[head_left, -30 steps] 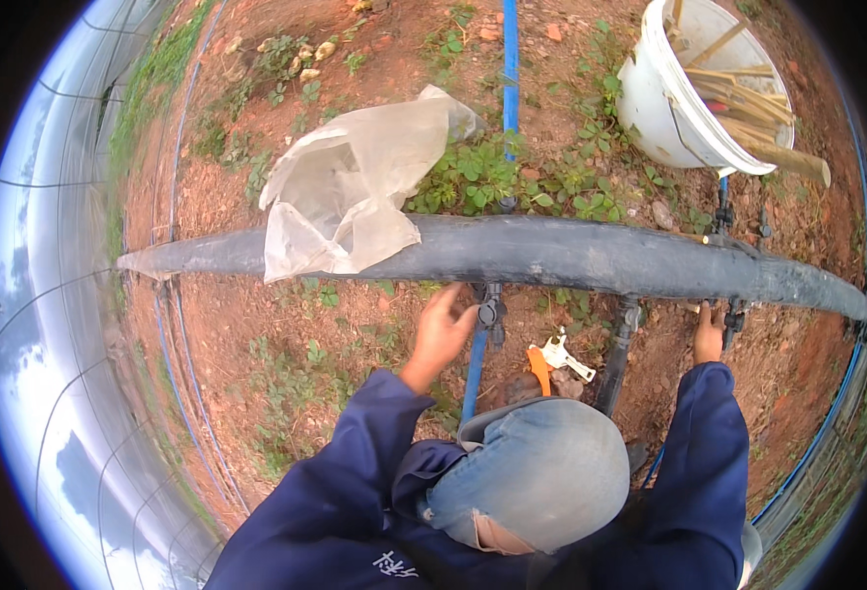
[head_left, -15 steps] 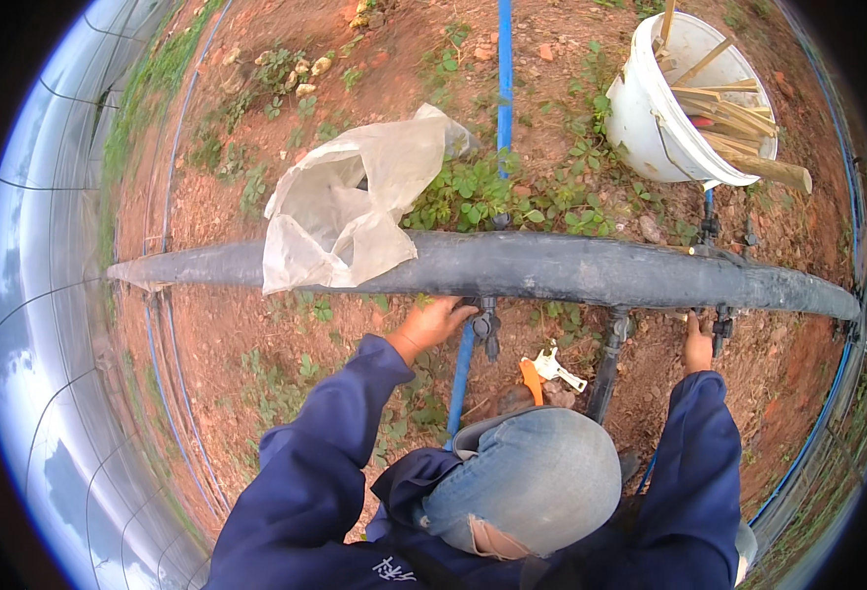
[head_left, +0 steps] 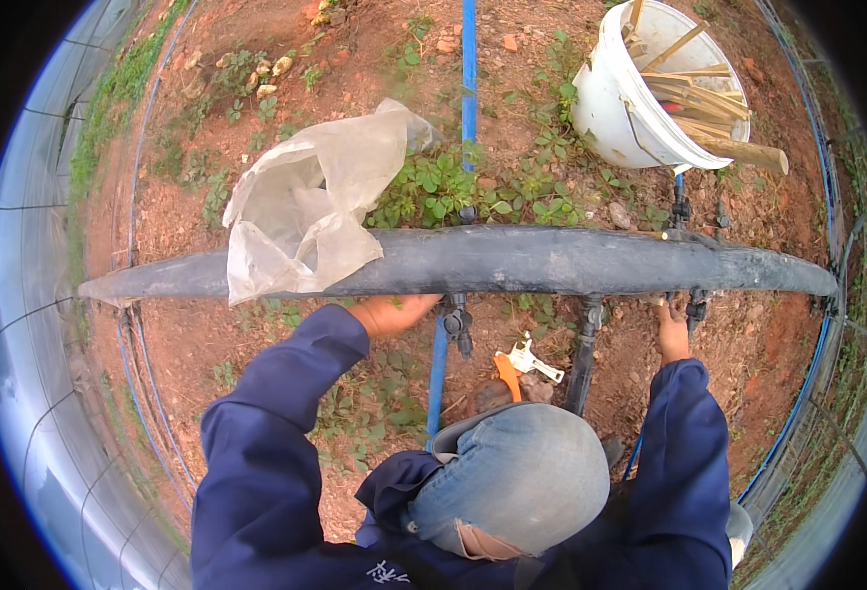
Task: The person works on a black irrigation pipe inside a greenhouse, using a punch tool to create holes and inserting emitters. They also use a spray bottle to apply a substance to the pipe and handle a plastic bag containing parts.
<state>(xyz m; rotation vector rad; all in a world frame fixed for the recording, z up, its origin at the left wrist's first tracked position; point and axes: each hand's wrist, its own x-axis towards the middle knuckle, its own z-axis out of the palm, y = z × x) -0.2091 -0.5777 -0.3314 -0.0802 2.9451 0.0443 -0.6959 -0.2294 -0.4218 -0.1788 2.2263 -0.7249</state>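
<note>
A thick dark grey pipe [head_left: 512, 261] runs across the view. My left hand [head_left: 394, 315] reaches beneath its near edge, left of a black valve [head_left: 458, 324] with a blue hose [head_left: 437, 379]; the pipe hides its fingers. My right hand [head_left: 672, 334] is raised against the pipe's near side, just left of another black valve [head_left: 696, 307]. Its fingertips are bunched around something small that I cannot make out. On the soil between my arms lies a white and orange hand tool [head_left: 527, 362], beside a black branch pipe [head_left: 581, 359].
A crumpled translucent plastic bag [head_left: 305, 211] drapes over the pipe at left. Beyond the pipe at right, a tilted white bucket [head_left: 610, 108] holds wooden sticks [head_left: 699, 103]. My denim-covered knee [head_left: 522, 482] is close in front. Green weeds [head_left: 443, 187] grow along the far side.
My left hand has reached farther under the pipe, so its fingers are now hidden. The right hand stays near the same valve. The whole view has shifted slightly.
</note>
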